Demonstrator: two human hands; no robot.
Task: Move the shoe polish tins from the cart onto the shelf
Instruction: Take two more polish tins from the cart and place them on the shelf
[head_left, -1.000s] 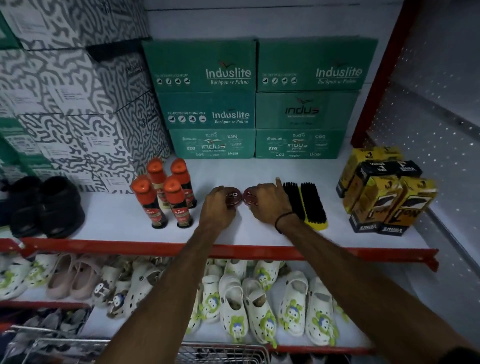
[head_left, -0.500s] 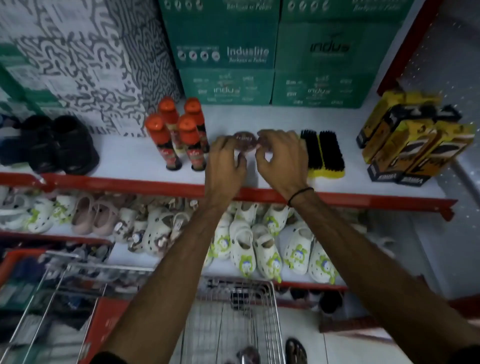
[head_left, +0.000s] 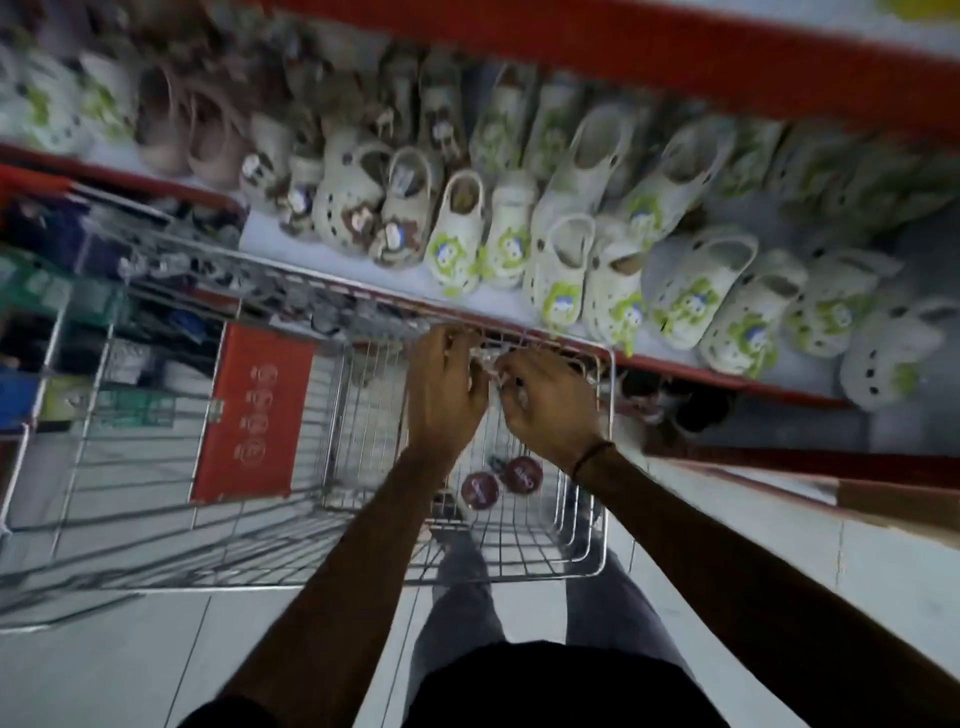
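- Blurring heavily along the upper shelf edge (head_left: 649, 47), far above the cart (head_left: 605, 467); nothing readable there.
- Smearing across the row of clogs (head_left: 363, 192) just beyond the cart; charms and prints too soft to tell.
- Hiding part of the cart's far rim behind the left hand (head_left: 444, 400) and right hand (head_left: 550, 410); whether either is holding anything, impossible to tell.
- Showing only blurred lettering on the two tins (head_left: 501, 483) inside the cart.
- Blurring the white marks on the red panel (head_left: 254, 410), on the cart's left part.
- Getting cut off by the bottom edge: both forearms and the legs below the cart.
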